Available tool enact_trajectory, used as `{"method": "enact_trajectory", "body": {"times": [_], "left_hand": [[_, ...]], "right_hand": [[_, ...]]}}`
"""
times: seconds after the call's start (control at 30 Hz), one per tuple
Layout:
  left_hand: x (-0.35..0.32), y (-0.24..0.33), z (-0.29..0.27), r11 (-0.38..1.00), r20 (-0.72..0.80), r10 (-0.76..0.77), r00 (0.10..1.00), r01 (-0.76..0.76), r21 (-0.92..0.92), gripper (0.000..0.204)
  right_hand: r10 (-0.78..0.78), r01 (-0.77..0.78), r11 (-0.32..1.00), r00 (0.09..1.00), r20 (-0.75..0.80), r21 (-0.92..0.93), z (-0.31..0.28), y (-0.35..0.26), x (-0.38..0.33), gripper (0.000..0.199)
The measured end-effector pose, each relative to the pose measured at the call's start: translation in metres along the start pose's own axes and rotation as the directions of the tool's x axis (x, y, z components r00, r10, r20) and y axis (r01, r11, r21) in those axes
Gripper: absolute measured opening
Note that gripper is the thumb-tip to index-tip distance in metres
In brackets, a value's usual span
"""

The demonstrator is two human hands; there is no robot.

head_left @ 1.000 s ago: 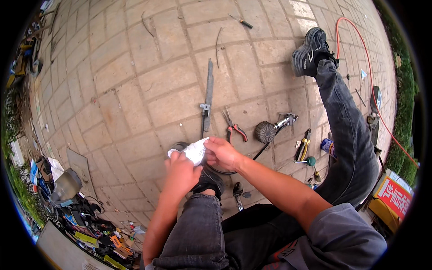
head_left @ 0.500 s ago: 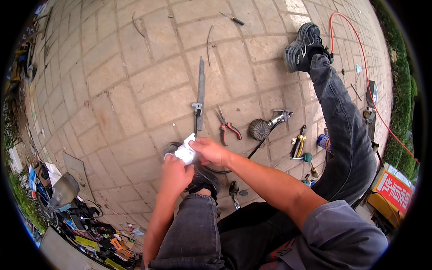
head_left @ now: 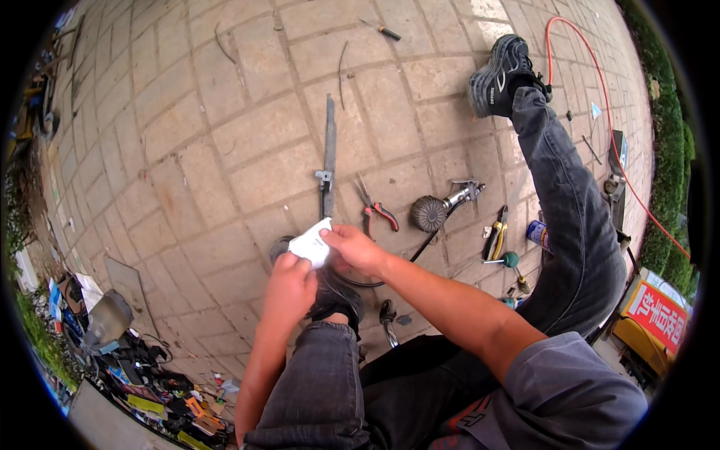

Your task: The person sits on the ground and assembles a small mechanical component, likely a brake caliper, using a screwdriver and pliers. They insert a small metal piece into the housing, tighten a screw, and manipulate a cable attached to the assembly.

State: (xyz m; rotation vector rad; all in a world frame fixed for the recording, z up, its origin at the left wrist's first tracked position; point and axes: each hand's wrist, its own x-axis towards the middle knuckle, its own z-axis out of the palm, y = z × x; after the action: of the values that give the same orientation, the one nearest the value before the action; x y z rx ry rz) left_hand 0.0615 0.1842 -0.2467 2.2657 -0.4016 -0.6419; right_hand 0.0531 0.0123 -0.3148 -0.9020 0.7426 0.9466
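A small white packet (head_left: pixel 313 244), paper or plastic, is stretched between my two hands above my left shoe (head_left: pixel 335 300). My left hand (head_left: pixel 291 281) pinches its lower left edge, and my right hand (head_left: pixel 354 250) grips its upper right corner, thumb on top. Just beyond the packet a long grey metal bar (head_left: pixel 330 139) with a small clamp-like fitting (head_left: pixel 324 177) lies on the paving. Red-handled needle-nose pliers (head_left: pixel 376 210) rest right of the bar. Behind my right wrist runs a black hose or cable (head_left: pixel 424 247).
A ribbed round metal tool (head_left: pixel 430 214) with a silver fitting, yellow-black pliers (head_left: pixel 496 236), a green-handled screwdriver (head_left: pixel 510 259) and a blue can (head_left: pixel 538 233) lie inside my right leg. A red hose (head_left: pixel 606 112) curves at the right. Piled clutter (head_left: pixel 161 394) fills the lower left.
The white packet was crumpled between my fingers and is now spread flatter, its face turned up. My hands stay close together over the shoe. The view has shifted slightly.
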Motion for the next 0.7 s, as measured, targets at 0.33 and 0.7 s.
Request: {"method": "enact_trajectory", "body": {"times": [0.33, 0.7], "left_hand": [[0.002, -0.007, -0.004, 0.987, -0.02, -0.028, 0.999, 0.031, 0.16, 0.007], [-0.012, -0.027, -0.035, 0.949, -0.068, -0.292, 0.954, 0.281, -0.142, 0.009]], "right_hand": [[-0.062, 0.061, 0.998, 0.995, -0.075, -0.008, 0.024, 0.001, -0.006, 0.028], [-0.034, 0.034, 0.999, 0.999, -0.041, -0.011, 0.062, -0.001, 0.044, 0.028]]}}
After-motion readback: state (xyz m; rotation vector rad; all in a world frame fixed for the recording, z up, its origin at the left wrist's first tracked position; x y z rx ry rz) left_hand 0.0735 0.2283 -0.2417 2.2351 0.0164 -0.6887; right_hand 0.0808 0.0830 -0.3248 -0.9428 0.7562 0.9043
